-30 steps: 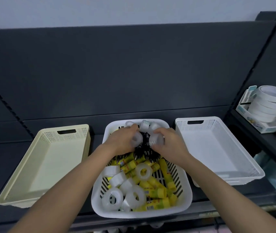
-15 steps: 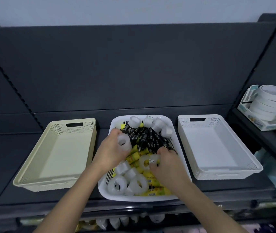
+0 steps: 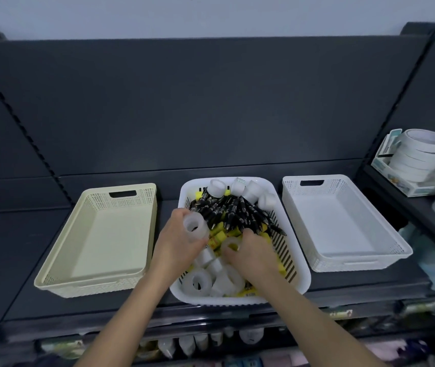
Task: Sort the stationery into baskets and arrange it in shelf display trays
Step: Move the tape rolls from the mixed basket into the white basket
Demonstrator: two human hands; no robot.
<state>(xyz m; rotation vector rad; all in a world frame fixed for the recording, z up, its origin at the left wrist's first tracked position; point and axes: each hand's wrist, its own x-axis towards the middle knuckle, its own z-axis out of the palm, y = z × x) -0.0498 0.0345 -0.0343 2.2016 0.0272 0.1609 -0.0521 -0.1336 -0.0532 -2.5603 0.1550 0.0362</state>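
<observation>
Dark shelf (image 3: 237,295) with three containers lined up along it, so using the middle white basket (image 3: 301,274) as the anchor. Far left of it, a cream tray (image 3: 60,279), handle slot at the far end, nothing inside. Just at the basket's left rim, left hand (image 3: 176,245) with fingers curled around a clear tape roll (image 3: 195,227), lifted above the pile, hole facing up toward the camera. Inside the basket, a jumble: more clear tape rolls (image 3: 197,282) heaped at the near-left corner, yellow glue sticks (image 3: 217,235) across the middle, a bundle of black pens (image 3: 232,210) fanned out toward the back, plus a few more small rolls (image 3: 217,187) along the far rim. Right hand (image 3: 253,256) down in the basket's centre, on top of the glue sticks, fingers curled onto another clear roll (image 3: 231,245); looks like a grip but partly hidden, so can't tell how firm. Right of the basket, a white tray (image 3: 396,258), also bare inside. Further right again, on the neighbouring shelf section, a stack of wide white tape rolls (image 3: 420,154) sitting in a small display box (image 3: 396,181).
</observation>
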